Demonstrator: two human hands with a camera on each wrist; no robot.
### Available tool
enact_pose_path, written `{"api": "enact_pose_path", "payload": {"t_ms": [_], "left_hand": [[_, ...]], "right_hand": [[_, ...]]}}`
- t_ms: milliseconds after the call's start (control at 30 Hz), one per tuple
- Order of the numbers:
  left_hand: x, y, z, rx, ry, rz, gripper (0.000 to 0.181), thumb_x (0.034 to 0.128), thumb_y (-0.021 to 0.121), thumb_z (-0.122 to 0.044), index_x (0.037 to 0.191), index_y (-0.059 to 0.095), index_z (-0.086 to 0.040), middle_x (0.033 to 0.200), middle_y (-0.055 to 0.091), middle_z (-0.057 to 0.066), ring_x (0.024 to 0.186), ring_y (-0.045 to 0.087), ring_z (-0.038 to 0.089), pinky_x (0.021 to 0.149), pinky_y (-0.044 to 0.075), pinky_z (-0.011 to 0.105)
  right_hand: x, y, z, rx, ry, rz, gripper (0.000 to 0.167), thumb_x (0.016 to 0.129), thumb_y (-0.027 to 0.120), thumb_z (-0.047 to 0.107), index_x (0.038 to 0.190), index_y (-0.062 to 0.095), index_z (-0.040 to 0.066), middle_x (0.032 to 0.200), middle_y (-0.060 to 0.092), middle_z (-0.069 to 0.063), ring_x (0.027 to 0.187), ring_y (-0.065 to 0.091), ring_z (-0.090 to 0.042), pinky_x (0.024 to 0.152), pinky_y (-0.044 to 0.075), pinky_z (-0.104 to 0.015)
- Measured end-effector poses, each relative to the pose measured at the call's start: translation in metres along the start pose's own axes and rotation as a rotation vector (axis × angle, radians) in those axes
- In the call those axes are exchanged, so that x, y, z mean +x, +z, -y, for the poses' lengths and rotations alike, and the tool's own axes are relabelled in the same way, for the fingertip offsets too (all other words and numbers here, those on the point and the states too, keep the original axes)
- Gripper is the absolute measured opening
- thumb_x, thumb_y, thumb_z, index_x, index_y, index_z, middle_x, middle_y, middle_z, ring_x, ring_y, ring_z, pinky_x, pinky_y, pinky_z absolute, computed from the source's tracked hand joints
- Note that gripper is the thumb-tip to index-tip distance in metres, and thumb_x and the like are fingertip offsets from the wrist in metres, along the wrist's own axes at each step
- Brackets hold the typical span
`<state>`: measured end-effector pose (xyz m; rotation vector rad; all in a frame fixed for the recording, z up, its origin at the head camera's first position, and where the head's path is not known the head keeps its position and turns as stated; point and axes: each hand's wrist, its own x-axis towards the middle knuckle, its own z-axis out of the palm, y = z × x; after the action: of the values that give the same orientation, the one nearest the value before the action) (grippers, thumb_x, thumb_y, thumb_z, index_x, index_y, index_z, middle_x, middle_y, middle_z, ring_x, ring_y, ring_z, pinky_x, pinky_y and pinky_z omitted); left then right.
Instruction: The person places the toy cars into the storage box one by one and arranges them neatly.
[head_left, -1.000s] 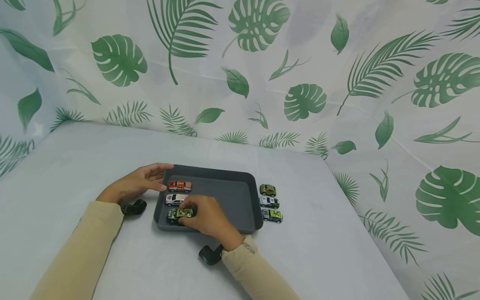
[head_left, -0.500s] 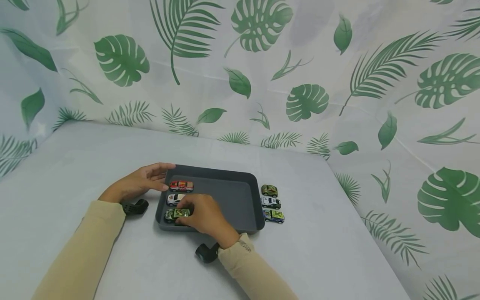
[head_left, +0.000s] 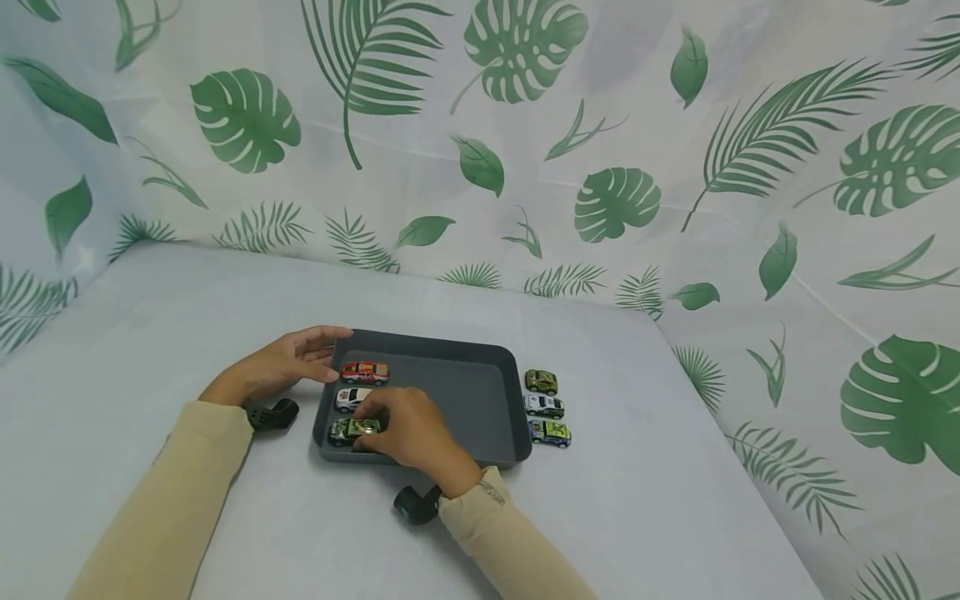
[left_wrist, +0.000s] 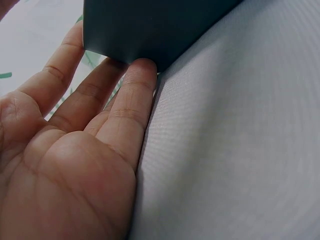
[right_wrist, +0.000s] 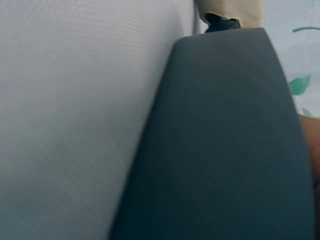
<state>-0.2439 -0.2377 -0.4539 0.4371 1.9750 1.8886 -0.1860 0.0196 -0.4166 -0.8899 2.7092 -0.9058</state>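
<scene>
In the head view, a dark grey tray (head_left: 465, 400) lies on the table. Along its left side stand a red toy car (head_left: 364, 372), a white toy car (head_left: 351, 399) and a green camouflage toy car (head_left: 343, 431), one below another. My right hand (head_left: 416, 429) pinches the camouflage car between thumb and fingers at the tray's near left corner, and partly covers the white one. At the tray's left end, my left hand (head_left: 277, 367) touches the wall with extended fingers. In the left wrist view, the fingers (left_wrist: 125, 107) lie against the tray's outer wall (left_wrist: 150, 30).
Just outside the tray's right wall, a green toy car (head_left: 541, 382), a white-and-black one (head_left: 543, 406) and a yellow-and-blue one (head_left: 550, 432) stand in a column. A leaf-printed cloth (head_left: 420, 167) hangs behind the white-covered table (head_left: 645, 500).
The right hand has slid the camouflage car a little left, closer to the tray's left wall. The left hand stays at the tray's left end. The head view has shifted slightly.
</scene>
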Motion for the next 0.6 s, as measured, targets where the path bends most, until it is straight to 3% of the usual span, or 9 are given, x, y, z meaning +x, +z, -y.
{"api": "enact_pose_path", "payload": {"t_ms": [200, 333, 500, 600], "left_hand": [[0.001, 0.000, 0.000, 0.007, -0.004, -0.007, 0.086, 0.0932, 0.078, -0.005, 0.165, 0.031, 0.007, 0.175, 0.020, 0.030, 0.162, 0.010, 0.055, 0.129, 0.013, 0.070], [0.002, 0.001, 0.000, 0.020, -0.007, -0.009, 0.086, 0.0926, 0.079, -0.006, 0.164, 0.032, 0.007, 0.176, 0.019, 0.030, 0.162, 0.009, 0.055, 0.129, 0.012, 0.071], [0.001, 0.001, -0.001, 0.029, -0.010, -0.017, 0.085, 0.0927, 0.078, -0.005, 0.164, 0.033, 0.007, 0.176, 0.018, 0.030, 0.162, 0.010, 0.055, 0.129, 0.012, 0.070], [0.001, 0.002, 0.000, 0.030, -0.004, -0.018, 0.085, 0.0929, 0.078, -0.004, 0.164, 0.032, 0.007, 0.176, 0.018, 0.030, 0.162, 0.010, 0.055, 0.130, 0.012, 0.070]], "right_hand": [[-0.005, -0.010, -0.008, 0.069, -0.039, 0.031, 0.027, 0.087, 0.089, 0.003, 0.112, 0.082, 0.008, 0.112, 0.080, -0.004, 0.109, 0.072, -0.017, 0.102, 0.056, -0.033], [-0.011, -0.020, -0.018, 0.141, -0.049, 0.060, 0.027, 0.090, 0.086, 0.004, 0.117, 0.081, 0.007, 0.118, 0.078, -0.006, 0.106, 0.071, -0.019, 0.093, 0.058, -0.030], [-0.015, -0.031, -0.032, 0.234, -0.089, 0.099, 0.028, 0.092, 0.084, 0.004, 0.120, 0.080, 0.005, 0.120, 0.077, -0.010, 0.096, 0.068, -0.009, 0.083, 0.057, -0.023], [-0.017, -0.038, -0.038, 0.293, -0.111, 0.141, 0.029, 0.093, 0.082, 0.003, 0.122, 0.079, 0.002, 0.120, 0.077, -0.012, 0.094, 0.068, -0.005, 0.084, 0.059, -0.023]]}}
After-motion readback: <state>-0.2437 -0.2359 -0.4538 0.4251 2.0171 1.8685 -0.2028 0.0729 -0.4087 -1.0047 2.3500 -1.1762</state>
